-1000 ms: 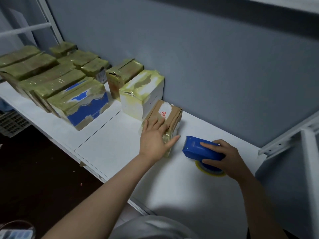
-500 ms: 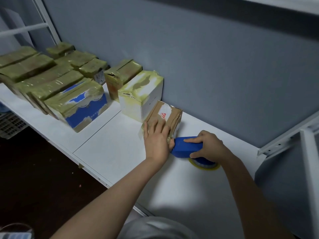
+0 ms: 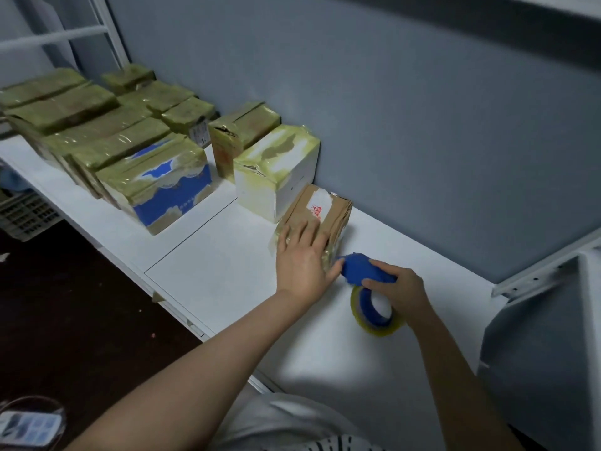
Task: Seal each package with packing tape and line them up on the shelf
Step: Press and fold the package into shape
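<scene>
Left hand (image 3: 304, 255) lies flat on the near end of a small brown box (image 3: 327, 208), fingers straight and a little spread, thumb out to the side toward the tape dispenser (image 3: 356, 268). It presses down on the box and does not grip it. Right hand (image 3: 401, 284) has its fingers curled round the blue dispenser, holding it. The dispenser's front end sits right at the near right corner of the brown box, by the left thumb; can't tell if it touches the cardboard. The yellowish tape roll (image 3: 377, 315) hangs under the right hand, tilted, low over the shelf (image 3: 211, 275); contact with the surface is unclear.

The brown box sits on the white shelf, close to the grey wall (image 3: 422, 141), with a white label with red print on top. It's just beside a white box (image 3: 276, 180) with tape over its top. Further left along the wall stands a taped brown carton (image 3: 242, 133). A blue-and-white box (image 3: 166, 190) wrapped in tape sits nearer the front edge. Behind and left of it is a tight group of taped packages (image 3: 81, 125), all greenish under the tape, lined side by side.

Under the shelf at far left, a pale plastic basket (image 3: 22, 216). A white metal bracket (image 3: 546, 275) sits at the right edge.
</scene>
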